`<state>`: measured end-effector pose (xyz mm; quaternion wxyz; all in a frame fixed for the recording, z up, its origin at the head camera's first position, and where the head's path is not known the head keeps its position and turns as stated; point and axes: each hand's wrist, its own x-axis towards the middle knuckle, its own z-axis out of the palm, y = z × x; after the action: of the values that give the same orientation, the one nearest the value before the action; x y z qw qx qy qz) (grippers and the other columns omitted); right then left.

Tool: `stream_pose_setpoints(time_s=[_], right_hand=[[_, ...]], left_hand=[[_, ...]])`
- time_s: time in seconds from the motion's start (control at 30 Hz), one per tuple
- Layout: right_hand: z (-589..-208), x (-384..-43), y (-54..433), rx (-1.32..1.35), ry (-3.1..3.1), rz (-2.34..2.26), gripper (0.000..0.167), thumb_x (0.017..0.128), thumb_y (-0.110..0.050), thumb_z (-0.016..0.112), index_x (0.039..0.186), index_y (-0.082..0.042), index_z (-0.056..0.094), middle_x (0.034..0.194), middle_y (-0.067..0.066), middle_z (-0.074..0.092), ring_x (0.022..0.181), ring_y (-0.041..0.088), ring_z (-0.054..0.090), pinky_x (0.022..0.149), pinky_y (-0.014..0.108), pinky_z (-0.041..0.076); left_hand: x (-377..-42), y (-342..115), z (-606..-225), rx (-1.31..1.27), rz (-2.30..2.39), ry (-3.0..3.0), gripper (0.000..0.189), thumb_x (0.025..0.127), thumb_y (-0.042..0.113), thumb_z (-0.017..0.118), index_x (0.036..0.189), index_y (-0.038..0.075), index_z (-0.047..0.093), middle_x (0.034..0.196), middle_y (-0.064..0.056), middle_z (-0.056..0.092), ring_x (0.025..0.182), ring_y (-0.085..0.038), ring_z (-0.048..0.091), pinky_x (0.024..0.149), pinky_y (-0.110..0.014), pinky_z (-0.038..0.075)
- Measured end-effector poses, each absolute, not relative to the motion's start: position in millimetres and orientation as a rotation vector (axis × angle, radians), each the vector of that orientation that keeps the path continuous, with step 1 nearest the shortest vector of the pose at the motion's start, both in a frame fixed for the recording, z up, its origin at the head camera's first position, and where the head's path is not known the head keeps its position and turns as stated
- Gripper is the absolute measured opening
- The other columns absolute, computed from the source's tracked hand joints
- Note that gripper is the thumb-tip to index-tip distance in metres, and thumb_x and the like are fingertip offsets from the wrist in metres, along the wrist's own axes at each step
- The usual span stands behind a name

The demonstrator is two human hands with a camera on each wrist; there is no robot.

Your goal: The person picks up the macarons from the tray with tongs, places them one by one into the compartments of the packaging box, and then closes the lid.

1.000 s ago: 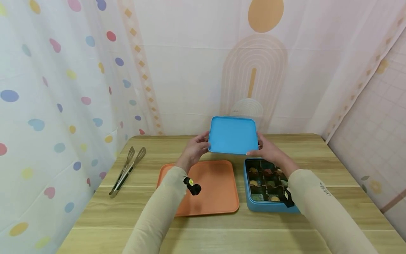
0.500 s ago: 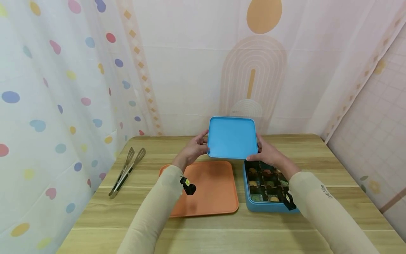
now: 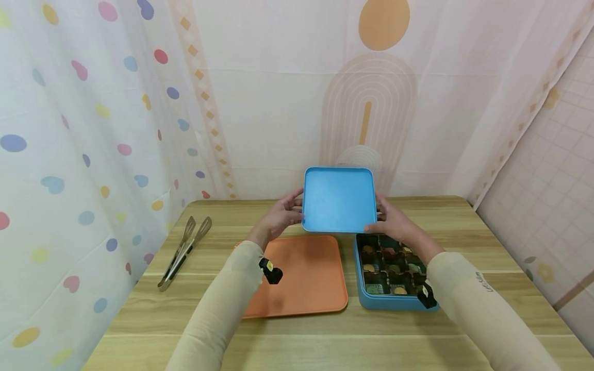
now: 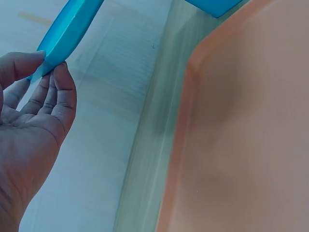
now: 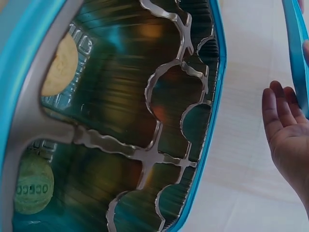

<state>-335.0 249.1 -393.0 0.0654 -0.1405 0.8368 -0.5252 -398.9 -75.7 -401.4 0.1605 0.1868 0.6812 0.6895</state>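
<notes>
Both hands hold a blue rectangular lid [image 3: 340, 200] in the air, tilted with its rimmed inner side toward me. My left hand [image 3: 278, 217] pinches its left edge; in the left wrist view the thumb lies on one side of the lid [image 4: 72, 29] and the fingertips on the other. At the right edge, my right hand [image 3: 394, 222] grips with thumb in front and fingers behind. Below the right forearm stands a blue box [image 3: 394, 302], uncovered, its dark divided insert holding several round pieces, such as a green one [image 5: 34, 188] with embossed marks.
An orange tray [image 3: 301, 278] lies on the wooden table [image 3: 297, 345], left of the box and under the left forearm. Metal tongs [image 3: 183, 252] with black handles rest farther left. Patterned curtains [image 3: 269, 93] hang behind and beside the table.
The lid has tipped up more toward me and shifted slightly left in view, its face now looking taller. Both hands keep hold of it, and the left forearm has drifted slightly left.
</notes>
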Motion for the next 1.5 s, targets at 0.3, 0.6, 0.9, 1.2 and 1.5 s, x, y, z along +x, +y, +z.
stream_pose_setpoints(time_s=[0.3, 0.6, 0.9, 1.2, 1.5], right_hand=[[-385, -333, 250, -0.426, 2.537, -1.640, 0.086, 0.098, -0.005, 0.061, 0.160, -0.010, 0.001, 0.153, 0.030, 0.029, 0.134, 0.048, 0.039, 0.103, 0.058, 0.038], [-382, -336, 250, -0.418, 2.547, -1.693, 0.076, 0.102, 0.002, 0.050, 0.160, -0.010, 0.003, 0.150, 0.032, 0.034, 0.128, 0.047, 0.045, 0.102, 0.053, 0.041], [-378, -335, 249, -0.419, 2.536, -1.713, 0.076, 0.101, 0.005, 0.050, 0.160, -0.010, 0.004, 0.148, 0.033, 0.035, 0.130, 0.048, 0.044, 0.103, 0.054, 0.040], [-377, -337, 252, -0.354, 2.585, -1.689, 0.071, 0.102, 0.001, 0.051, 0.161, -0.011, 0.011, 0.152, 0.030, 0.033, 0.128, 0.047, 0.047, 0.102, 0.056, 0.041], [-377, -339, 250, -0.269, 2.626, -1.673, 0.070, 0.102, -0.001, 0.052, 0.159, -0.005, 0.011, 0.151, 0.029, 0.033, 0.131, 0.046, 0.044, 0.102, 0.053, 0.041]], left_hand=[[-398, -81, -399, 0.524, 1.972, 1.951, 0.078, 0.092, -0.014, 0.056, 0.158, 0.018, 0.028, 0.146, -0.020, 0.043, 0.124, -0.036, 0.050, 0.103, -0.050, 0.042], [-398, -86, -404, 0.585, 1.910, 1.986, 0.082, 0.090, -0.016, 0.057, 0.158, 0.018, 0.027, 0.140, -0.021, 0.048, 0.115, -0.031, 0.056, 0.100, -0.047, 0.045], [-401, -85, -406, 0.599, 1.902, 2.029, 0.069, 0.096, -0.005, 0.055, 0.157, 0.018, 0.032, 0.133, -0.019, 0.052, 0.109, -0.030, 0.059, 0.093, -0.045, 0.050], [-404, -84, -403, 0.602, 1.903, 2.045, 0.066, 0.097, -0.004, 0.057, 0.156, 0.017, 0.035, 0.125, -0.017, 0.055, 0.107, -0.029, 0.059, 0.089, -0.046, 0.053], [-404, -80, -401, 0.576, 1.906, 2.076, 0.072, 0.095, -0.008, 0.059, 0.157, 0.014, 0.030, 0.122, -0.017, 0.053, 0.102, -0.024, 0.060, 0.089, -0.045, 0.053]])
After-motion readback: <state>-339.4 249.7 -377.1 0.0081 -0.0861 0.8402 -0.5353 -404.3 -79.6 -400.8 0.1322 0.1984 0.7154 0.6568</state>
